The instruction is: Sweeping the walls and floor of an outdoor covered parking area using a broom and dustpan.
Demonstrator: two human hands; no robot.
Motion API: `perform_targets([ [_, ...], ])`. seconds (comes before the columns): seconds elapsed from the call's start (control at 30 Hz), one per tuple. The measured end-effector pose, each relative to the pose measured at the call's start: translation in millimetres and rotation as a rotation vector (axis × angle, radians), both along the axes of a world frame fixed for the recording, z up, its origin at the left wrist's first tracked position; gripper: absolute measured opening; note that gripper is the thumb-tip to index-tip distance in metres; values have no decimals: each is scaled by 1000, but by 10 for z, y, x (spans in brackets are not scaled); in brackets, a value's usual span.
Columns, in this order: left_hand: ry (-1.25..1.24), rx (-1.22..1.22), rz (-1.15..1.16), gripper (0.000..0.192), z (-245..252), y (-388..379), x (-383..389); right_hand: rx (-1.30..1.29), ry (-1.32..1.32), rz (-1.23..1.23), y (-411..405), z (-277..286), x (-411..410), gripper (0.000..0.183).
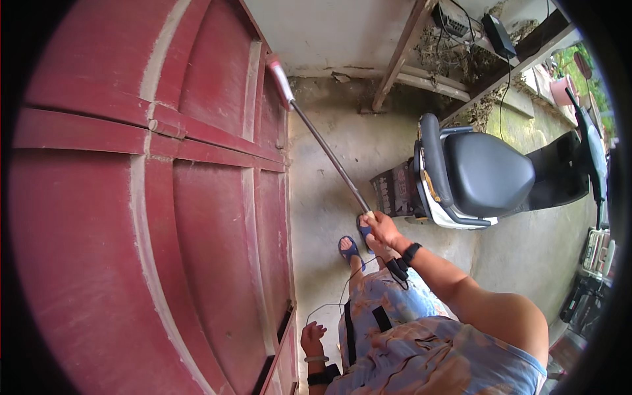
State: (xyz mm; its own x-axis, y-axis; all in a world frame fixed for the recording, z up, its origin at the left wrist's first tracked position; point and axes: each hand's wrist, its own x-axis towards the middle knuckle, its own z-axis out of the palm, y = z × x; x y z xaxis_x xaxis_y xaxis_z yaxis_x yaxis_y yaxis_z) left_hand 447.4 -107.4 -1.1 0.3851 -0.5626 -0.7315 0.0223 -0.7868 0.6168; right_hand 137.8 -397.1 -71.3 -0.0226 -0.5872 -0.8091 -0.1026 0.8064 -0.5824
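Observation:
My right hand grips the near end of a long-handled brush or broom by its metal pole. The pole slants away up and to the left. Its white and reddish head is at the far edge of a red metal door, near the wall; the bristles are blurred, and I cannot tell whether they touch the door. Low beside my body hangs my left hand, empty, its fingers loosely curled and apart, close to the door's lower part.
An electric scooter with a black seat stands on the concrete floor to the right. Wooden framing with hanging cables and a black power adapter is behind it. A thin cable loops near my left hand.

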Motion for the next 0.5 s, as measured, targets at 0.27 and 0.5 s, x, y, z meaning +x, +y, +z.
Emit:
perform_targets([
  [0.27,8,14,-16,28,-8,-48,-32,-116,16,0,-648,-461,424,36],
  [0.5,4,32,-19,27,-32,49,-92,-91,45,16,-1068,-654,774,37],
])
